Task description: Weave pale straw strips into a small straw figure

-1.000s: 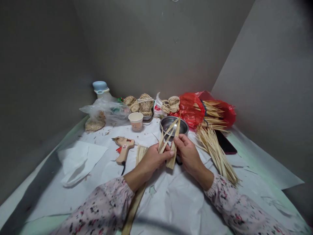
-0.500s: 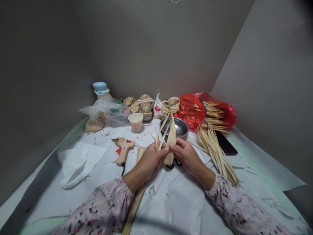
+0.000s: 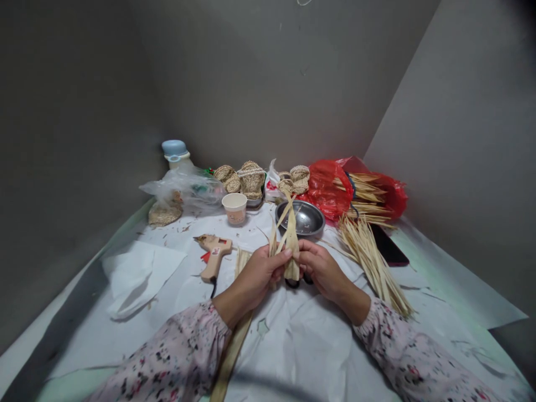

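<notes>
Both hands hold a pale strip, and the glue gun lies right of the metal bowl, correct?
Not quite: the head view shows the glue gun lying left of the metal bowl. The left hand and right hand do hold the pale strip.

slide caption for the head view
Left hand and right hand hold a pale strip near a metal bowl.

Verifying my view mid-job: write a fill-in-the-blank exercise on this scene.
1. The flat, pale dry strip is held between the right hand and the ____ hand.
2. The crinkled plastic bag holding pale, pointed strips is coloured ____.
3. The loose bundle of pale strips lies to the ____ of the round, shiny metal bowl.
Missing words: left; red; right.
</notes>
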`<action>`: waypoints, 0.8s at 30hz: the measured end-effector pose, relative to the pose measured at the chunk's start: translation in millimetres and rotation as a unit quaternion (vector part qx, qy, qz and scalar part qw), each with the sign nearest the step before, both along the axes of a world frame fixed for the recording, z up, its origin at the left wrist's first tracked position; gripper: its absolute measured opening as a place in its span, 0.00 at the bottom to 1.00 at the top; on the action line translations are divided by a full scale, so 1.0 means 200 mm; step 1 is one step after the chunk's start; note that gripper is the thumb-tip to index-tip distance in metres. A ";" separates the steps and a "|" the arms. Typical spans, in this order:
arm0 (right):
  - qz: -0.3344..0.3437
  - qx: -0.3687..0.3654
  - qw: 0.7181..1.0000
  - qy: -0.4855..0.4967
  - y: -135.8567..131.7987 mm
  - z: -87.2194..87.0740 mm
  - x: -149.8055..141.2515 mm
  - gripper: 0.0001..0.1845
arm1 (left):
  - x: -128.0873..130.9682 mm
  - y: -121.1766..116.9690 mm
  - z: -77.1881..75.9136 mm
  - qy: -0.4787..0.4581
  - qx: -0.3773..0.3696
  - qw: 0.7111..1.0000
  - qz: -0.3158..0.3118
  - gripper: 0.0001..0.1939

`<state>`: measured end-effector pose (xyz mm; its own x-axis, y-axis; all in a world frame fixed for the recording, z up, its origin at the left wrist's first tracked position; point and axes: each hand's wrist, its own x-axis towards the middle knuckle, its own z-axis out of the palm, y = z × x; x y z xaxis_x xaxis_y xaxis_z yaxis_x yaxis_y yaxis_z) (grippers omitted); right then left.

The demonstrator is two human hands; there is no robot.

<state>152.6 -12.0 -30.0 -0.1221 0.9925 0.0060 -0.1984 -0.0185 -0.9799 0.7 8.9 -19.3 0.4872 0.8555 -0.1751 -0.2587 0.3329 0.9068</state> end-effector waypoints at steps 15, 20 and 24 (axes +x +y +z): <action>0.001 0.021 0.997 -0.068 0.00 0.01 -0.01 0.13 | 0.00 0.02 -0.01 -0.003 -0.012 1.000 -0.010 0.14; -0.016 0.018 0.999 -0.048 0.01 -0.02 0.02 0.13 | -0.01 0.01 0.01 -0.012 -0.009 1.000 -0.026 0.16; -0.026 0.023 0.996 -0.078 0.02 -0.01 0.02 0.10 | 0.00 0.01 0.01 0.018 0.015 1.000 -0.020 0.17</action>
<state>156.9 -8.4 -32.8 -0.0733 0.9966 0.0371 -0.0438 0.0339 -0.9985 -0.3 10.0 -17.3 0.5153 0.8406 -0.1671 -0.2128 0.3143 0.9252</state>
